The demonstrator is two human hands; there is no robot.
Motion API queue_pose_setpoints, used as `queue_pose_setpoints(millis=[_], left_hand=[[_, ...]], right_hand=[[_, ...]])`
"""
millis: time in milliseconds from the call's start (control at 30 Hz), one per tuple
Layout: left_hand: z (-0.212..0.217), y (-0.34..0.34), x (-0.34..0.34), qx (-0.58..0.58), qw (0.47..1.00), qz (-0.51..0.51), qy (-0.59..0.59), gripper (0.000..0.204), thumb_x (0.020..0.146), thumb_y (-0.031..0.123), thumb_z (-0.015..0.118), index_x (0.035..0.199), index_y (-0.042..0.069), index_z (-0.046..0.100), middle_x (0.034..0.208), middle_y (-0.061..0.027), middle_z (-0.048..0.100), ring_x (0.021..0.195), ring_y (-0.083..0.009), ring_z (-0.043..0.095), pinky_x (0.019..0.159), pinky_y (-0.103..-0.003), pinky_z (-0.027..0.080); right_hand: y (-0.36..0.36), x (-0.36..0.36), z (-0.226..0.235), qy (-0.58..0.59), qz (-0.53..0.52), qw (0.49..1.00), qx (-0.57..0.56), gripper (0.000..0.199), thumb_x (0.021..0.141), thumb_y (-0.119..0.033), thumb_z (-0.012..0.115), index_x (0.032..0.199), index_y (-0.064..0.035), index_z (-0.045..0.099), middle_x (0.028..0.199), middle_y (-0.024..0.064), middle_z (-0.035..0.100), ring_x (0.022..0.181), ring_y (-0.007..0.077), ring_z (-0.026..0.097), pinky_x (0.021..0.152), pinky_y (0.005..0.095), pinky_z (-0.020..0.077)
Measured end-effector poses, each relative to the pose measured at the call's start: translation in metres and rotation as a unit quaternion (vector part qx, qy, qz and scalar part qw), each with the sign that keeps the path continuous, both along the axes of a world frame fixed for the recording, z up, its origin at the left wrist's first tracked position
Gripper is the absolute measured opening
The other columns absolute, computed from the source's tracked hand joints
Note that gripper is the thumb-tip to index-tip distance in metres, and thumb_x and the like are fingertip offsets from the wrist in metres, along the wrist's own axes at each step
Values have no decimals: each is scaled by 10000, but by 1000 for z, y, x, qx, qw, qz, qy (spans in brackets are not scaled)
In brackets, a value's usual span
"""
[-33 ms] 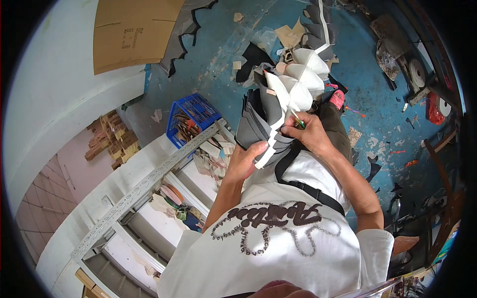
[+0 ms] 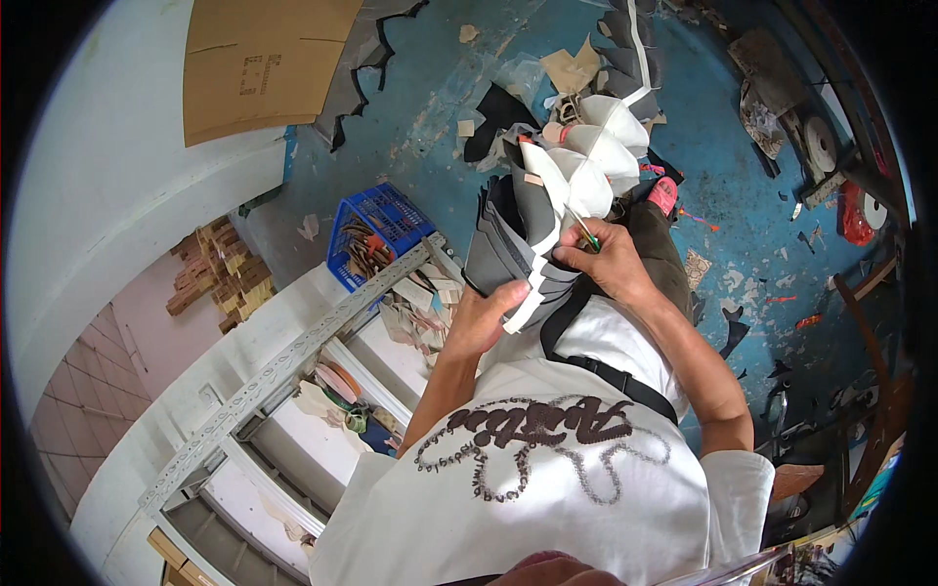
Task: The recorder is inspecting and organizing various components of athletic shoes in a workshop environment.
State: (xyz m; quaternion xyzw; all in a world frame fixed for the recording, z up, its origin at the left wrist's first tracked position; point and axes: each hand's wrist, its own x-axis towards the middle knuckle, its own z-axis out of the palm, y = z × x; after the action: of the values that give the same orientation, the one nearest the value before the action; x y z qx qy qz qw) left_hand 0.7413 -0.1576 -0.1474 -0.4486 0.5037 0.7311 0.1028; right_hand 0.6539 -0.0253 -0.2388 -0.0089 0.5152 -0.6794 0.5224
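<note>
Blue-painted concrete floor [image 2: 459,127], chipped and littered with offcuts, spreads under a person in a white printed shirt who stands over a stack of cut pieces — grey and white, fanned like stiff petals.

That bundle of grey and white cut pieces [image 2: 547,210] sits in front of the person's chest, above the floor, held between both hands. The left hand [image 2: 484,317] is closed around the lower end of the bundle, thumb pressed over a white strip that hangs down from it. The right hand [image 2: 604,262] is pinched shut on a thin green pen [image 2: 586,234], its tip touching the white edge of one piece near the middle of the stack. A black strap [image 2: 586,363] crosses the shirt just below the hands.

Further out, a blue plastic crate [image 2: 376,234] holding tools or scraps stands on the floor to the left, just beside a white shelf unit [image 2: 283,371] with a perforated metal rail — its compartments hold loose paper-like pieces. A brown cardboard sheet [image 2: 264,59] leans against the white wall at upper left. Beyond the bundle, more grey and beige scraps [image 2: 572,68] lie scattered, and a pink sandal [image 2: 664,195] shows just beside the bundle's right edge. Clutter along the far right is too small to tell apart.
</note>
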Motion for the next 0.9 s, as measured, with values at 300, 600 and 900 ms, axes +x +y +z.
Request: queue_pose_setpoints(millis=[300, 600, 900], left_hand=[[4, -4, -11, -305, 925, -218, 59, 378, 689, 130, 619, 1005, -13, 467, 878, -49, 523, 774, -164, 498, 702, -271, 401], [5, -15, -15, -73, 982, -173, -17, 412, 728, 166, 588, 1068, -22, 451, 947, -61, 519, 878, -117, 476, 776, -249, 376], [-15, -26, -16, 70, 995, 71, 13, 356, 799, 174, 514, 1093, -10, 431, 1016, -99, 530, 882, -199, 544, 720, -348, 470]], right_hand=[[6, -12, 17, 316, 45, 944, 88, 101, 645, -40, 584, 687, 5, 503, 605, 137, 511, 525, 269, 511, 503, 320, 393], [10, -13, 15, 216, 49, 975, 4, 64, 692, -12, 586, 697, 21, 531, 592, 46, 463, 540, 73, 388, 486, 229, 326], [18, -15, 15, 270, -57, 959, -62, 234, 706, 45, 536, 935, 3, 555, 877, 74, 517, 812, 111, 524, 675, 207, 426]])
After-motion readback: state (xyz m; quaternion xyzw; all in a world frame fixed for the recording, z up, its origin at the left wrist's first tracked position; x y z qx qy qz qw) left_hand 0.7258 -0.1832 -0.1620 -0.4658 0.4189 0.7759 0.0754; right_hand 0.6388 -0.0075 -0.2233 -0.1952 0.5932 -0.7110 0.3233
